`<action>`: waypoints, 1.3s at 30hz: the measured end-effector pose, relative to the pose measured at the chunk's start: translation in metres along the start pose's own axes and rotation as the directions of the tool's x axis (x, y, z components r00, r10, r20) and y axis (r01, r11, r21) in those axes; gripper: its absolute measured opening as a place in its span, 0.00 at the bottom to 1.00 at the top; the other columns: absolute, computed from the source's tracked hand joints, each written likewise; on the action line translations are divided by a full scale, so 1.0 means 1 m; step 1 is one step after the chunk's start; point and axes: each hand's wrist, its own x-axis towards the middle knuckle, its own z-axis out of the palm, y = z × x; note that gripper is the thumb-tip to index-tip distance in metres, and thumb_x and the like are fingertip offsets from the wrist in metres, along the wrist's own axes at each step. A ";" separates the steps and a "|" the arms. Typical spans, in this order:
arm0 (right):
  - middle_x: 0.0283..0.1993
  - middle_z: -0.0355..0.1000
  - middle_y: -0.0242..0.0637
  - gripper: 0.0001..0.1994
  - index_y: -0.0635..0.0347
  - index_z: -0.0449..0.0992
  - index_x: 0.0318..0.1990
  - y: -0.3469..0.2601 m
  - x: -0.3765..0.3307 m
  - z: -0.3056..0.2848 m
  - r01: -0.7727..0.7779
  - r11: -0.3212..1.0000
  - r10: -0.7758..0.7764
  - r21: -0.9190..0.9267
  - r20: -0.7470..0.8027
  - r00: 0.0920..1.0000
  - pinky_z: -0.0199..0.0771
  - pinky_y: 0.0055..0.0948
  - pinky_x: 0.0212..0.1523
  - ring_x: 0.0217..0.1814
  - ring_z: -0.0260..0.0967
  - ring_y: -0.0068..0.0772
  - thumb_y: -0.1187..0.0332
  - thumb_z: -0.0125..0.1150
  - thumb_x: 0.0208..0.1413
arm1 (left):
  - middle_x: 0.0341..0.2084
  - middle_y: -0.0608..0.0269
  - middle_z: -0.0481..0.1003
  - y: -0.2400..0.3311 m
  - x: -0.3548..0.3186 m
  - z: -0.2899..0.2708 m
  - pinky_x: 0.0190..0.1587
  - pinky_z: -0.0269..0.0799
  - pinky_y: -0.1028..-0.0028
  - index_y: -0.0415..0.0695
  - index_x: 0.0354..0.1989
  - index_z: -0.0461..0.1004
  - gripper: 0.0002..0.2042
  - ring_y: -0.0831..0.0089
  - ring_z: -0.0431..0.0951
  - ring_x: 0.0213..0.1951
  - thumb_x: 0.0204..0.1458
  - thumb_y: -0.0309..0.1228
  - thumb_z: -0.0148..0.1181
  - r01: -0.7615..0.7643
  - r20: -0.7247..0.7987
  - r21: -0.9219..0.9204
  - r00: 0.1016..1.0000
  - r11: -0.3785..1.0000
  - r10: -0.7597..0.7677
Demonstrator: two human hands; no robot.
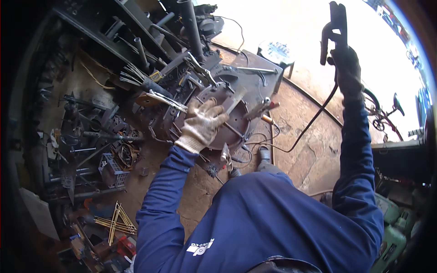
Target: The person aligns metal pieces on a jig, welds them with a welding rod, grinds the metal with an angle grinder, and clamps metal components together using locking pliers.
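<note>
My gloved left hand [204, 123] reaches over a round metal piece [233, 123] with a raised rim, on a dark steel worktable [268, 84]. Its fingers are bent at the end of a flat grey metal bar [235, 100] that slants across the round piece; the fingertips are partly hidden. Locking pliers [200, 70] clamp the far side, and another clamp [259, 109] is at the right rim. Beside the left hand lies a bundle of thin rods [167, 100]. High at the right, my gloved right hand [348, 70] grips a dark welding electrode holder [337, 29], its cable hanging down.
Metal tubes [190, 29] and steel sections stand at the far left. Scrap metal and a grey plastic crate [113, 170] crowd the left side. Yellowish rods [116, 223] lie lower left. The welding cable [314, 120] crosses the floor. Green cylinders [391, 243] are lower right, a bicycle [384, 118] beyond.
</note>
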 end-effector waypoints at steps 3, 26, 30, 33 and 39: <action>0.39 0.75 0.37 0.21 0.69 0.74 0.54 -0.022 0.096 0.042 0.062 0.995 -0.052 -0.079 0.122 0.991 0.78 0.30 0.45 0.41 0.76 0.29 0.58 0.63 0.67 | 0.48 0.71 0.80 -0.001 -0.003 0.006 0.61 0.63 0.46 0.60 0.45 0.81 0.16 0.62 0.77 0.59 0.46 0.32 0.69 0.015 -0.020 0.029 1.000 0.999 -0.014; 0.49 0.77 0.57 0.34 0.65 0.74 0.57 -0.062 0.203 0.371 0.081 0.974 -0.166 0.212 0.420 0.892 0.73 0.47 0.53 0.55 0.75 0.55 0.39 0.58 0.61 | 0.51 0.76 0.82 0.029 0.016 -0.014 0.65 0.65 0.55 0.62 0.46 0.83 0.11 0.72 0.75 0.63 0.58 0.33 0.59 0.222 0.196 0.220 0.944 0.950 -0.266; 0.51 0.78 0.47 0.27 0.62 0.73 0.60 -0.032 0.202 0.354 -0.067 0.979 -0.075 0.194 0.640 0.765 0.73 0.44 0.54 0.54 0.75 0.42 0.48 0.59 0.65 | 0.50 0.73 0.82 0.023 0.027 -0.020 0.64 0.69 0.58 0.59 0.43 0.84 0.10 0.69 0.76 0.61 0.57 0.31 0.58 0.198 0.219 0.174 0.947 0.965 -0.234; 0.63 0.73 0.51 0.33 0.63 0.69 0.67 -0.047 0.183 0.315 0.115 0.989 -0.144 0.088 0.697 0.702 0.68 0.39 0.63 0.66 0.69 0.46 0.47 0.62 0.63 | 0.50 0.69 0.82 0.019 0.016 -0.022 0.62 0.72 0.59 0.56 0.44 0.83 0.11 0.67 0.77 0.59 0.56 0.30 0.59 0.240 0.195 0.091 0.947 0.967 -0.254; 0.50 0.76 0.38 0.23 0.62 0.70 0.66 0.019 0.141 0.195 -0.007 0.773 -0.240 0.634 0.302 0.923 0.75 0.32 0.53 0.48 0.74 0.28 0.59 0.61 0.69 | 0.52 0.65 0.80 -0.014 -0.002 -0.020 0.48 0.81 0.60 0.52 0.50 0.81 0.17 0.64 0.83 0.50 0.49 0.28 0.67 0.315 -0.036 -0.037 0.948 0.948 -0.316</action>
